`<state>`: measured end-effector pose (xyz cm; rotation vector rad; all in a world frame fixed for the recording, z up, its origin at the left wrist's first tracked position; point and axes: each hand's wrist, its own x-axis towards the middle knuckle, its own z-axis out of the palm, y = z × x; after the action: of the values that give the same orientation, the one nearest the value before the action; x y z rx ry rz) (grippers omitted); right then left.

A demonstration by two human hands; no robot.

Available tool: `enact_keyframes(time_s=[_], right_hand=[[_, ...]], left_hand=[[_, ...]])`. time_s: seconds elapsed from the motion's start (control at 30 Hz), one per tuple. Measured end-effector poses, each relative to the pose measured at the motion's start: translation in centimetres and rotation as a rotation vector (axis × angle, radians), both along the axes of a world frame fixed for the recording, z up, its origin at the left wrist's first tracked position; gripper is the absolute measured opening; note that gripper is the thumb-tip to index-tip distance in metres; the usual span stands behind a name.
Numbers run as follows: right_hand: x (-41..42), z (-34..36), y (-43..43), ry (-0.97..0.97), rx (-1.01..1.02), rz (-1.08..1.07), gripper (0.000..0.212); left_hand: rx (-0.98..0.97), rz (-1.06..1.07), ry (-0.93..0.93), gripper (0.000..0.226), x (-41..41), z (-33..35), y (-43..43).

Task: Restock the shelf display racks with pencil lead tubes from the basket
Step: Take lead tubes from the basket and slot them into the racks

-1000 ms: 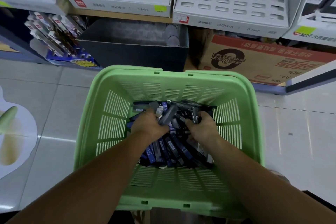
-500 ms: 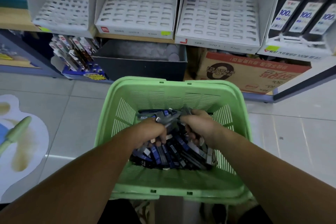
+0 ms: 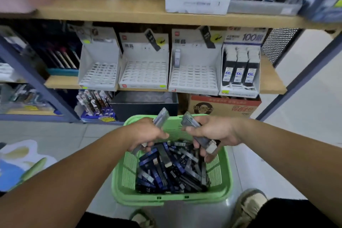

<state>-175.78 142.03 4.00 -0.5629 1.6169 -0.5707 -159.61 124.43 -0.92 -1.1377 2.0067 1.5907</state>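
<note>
Currently clutching bunches of slim dark plastic pencil lead tubes (image 3: 161,117) in curled left hand (image 3: 146,133) and curled right hand (image 3: 212,132), just above green slatted plastic basket (image 3: 172,199). Could spill loose tubes beside basket from overfull fists while reaching white perforated racks (image 3: 144,77) beyond it.

We've got the basket (image 3: 140,202) on the floor (image 3: 64,140), pencil lead tubes (image 3: 166,170) heaped in it, display racks (image 3: 144,76) lined along the shelf (image 3: 61,81) behind.

Two bare forearms reaching from the lower corners toward mid-frame, left hand (image 3: 147,133) and right hand (image 3: 214,132) near each other, each curled round a bunch of lead tubes (image 3: 161,118)
</note>
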Motion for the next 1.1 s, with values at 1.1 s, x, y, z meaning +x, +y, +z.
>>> enact_keyframes(time_s=[1.1], right_hand=[[-13.3, 5.7, 5.0, 0.089, -0.563, -0.429, 0.027]], left_hand=[[0.122, 0.164, 0.344, 0.041, -18.2, 6.4, 2.9]])
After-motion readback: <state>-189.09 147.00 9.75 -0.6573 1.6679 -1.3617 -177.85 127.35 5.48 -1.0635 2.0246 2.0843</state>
